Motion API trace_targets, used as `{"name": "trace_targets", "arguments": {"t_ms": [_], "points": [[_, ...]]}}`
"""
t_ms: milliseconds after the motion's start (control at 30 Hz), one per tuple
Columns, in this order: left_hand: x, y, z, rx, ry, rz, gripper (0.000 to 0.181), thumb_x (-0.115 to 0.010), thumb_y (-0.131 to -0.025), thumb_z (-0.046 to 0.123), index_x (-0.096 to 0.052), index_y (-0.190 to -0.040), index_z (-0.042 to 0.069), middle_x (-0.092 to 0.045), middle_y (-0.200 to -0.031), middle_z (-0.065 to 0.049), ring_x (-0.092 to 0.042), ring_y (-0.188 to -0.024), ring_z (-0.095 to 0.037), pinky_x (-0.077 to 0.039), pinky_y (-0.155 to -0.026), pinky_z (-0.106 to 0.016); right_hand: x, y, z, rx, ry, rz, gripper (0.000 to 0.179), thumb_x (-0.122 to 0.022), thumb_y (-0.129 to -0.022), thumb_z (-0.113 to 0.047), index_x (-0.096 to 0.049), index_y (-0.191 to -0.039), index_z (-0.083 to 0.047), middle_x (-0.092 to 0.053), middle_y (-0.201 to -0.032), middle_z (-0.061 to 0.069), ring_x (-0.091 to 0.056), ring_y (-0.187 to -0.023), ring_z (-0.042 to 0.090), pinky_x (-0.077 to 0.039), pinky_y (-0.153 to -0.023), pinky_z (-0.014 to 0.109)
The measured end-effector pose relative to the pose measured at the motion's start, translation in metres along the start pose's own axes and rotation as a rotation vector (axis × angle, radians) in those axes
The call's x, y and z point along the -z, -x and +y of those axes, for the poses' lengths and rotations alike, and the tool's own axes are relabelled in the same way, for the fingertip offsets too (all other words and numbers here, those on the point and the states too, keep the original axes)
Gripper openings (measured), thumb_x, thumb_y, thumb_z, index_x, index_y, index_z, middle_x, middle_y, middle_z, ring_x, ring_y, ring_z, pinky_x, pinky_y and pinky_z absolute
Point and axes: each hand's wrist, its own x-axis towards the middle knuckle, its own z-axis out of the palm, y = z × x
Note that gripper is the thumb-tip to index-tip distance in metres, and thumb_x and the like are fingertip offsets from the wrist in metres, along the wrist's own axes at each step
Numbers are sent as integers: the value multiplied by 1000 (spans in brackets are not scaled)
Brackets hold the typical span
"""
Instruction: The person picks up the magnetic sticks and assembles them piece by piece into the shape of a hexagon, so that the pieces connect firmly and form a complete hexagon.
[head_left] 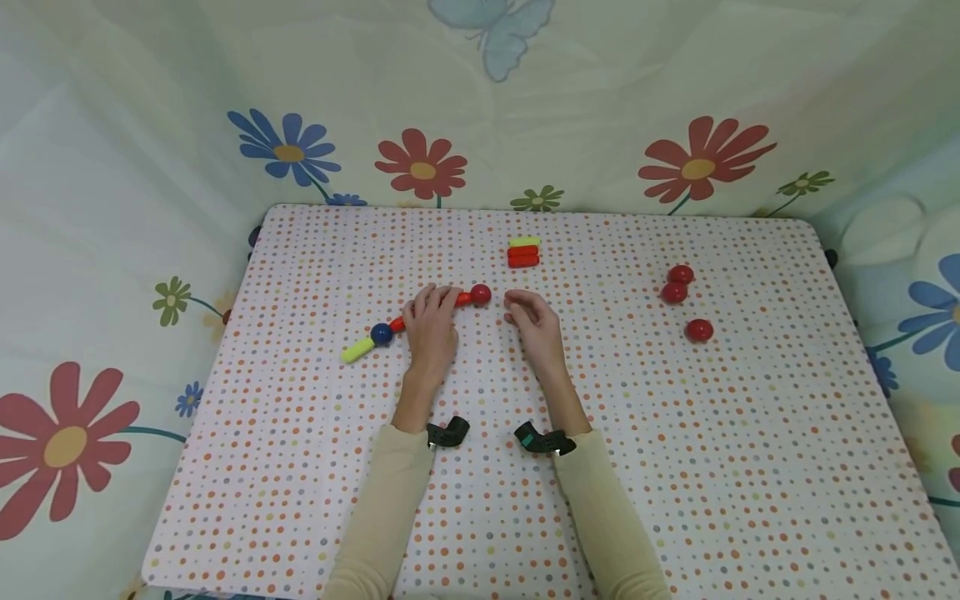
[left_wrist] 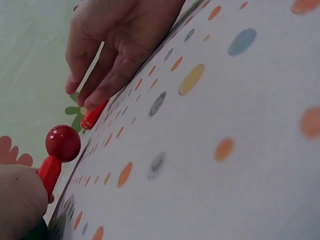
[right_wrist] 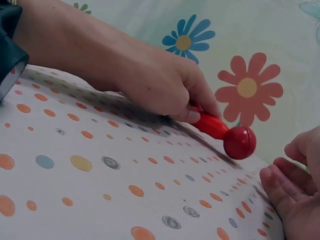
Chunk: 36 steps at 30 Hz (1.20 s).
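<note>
My left hand grips a red rod by its middle, thumb and fingers around it. A shiny red ball sits on that rod's right end. Left of the hand the chain goes on with another red rod, a blue ball and a yellow-green rod. The hand covers the chain's middle; a dark green shape shows beneath it in the left wrist view. Just right of the red ball is my right hand, holding nothing, its fingers loosely bent and apart from the ball.
Behind the hands lie two loose red rods and a yellow-green rod, side by side. Several loose red balls rest on the right of the dotted table. A flowered curtain hangs behind and at the sides.
</note>
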Motion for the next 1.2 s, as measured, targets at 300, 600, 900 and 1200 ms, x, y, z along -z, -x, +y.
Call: {"name": "trace_targets", "arguments": {"t_ms": [300,600,900,1200], "points": [[3,0,-1,61,-4,47,56,-61,-81,-6,-54,-132,17,-50,-144,-6,-29,-144,-29,-20,-115,-58,6,-16,-5,53,119,86,32,-54,-98,-22,-59,-128,-14,-60,-129,6,-59,-114,20,-50,-97,33],[3,2,-2,52,-16,54,60,-60,-79,-8,-52,-135,12,-52,-141,-8,-27,-147,-29,-6,-119,-61,12,-46,-5,250,364,109,38,-56,-95,-16,-57,-132,-8,-48,-146,7,-43,-132,26,-40,-105,45],[1,-1,0,-4,1,49,52,-54,-94,8,-48,-142,25,-56,-137,-5,-34,-142,-28,-5,-118,-62,13,-56,0,282,605,17,44,-54,-95,-14,-52,-138,-6,-43,-145,14,-29,-138,31,-24,-116,50],[2,-2,2,20,4,48,46,-60,-93,44,-55,-136,26,-59,-128,-6,-42,-132,-27,-4,-117,-63,12,-56,4,369,716,34,39,-48,-96,-3,-55,-135,-1,-36,-142,23,-33,-129,36,-37,-105,47]]}}
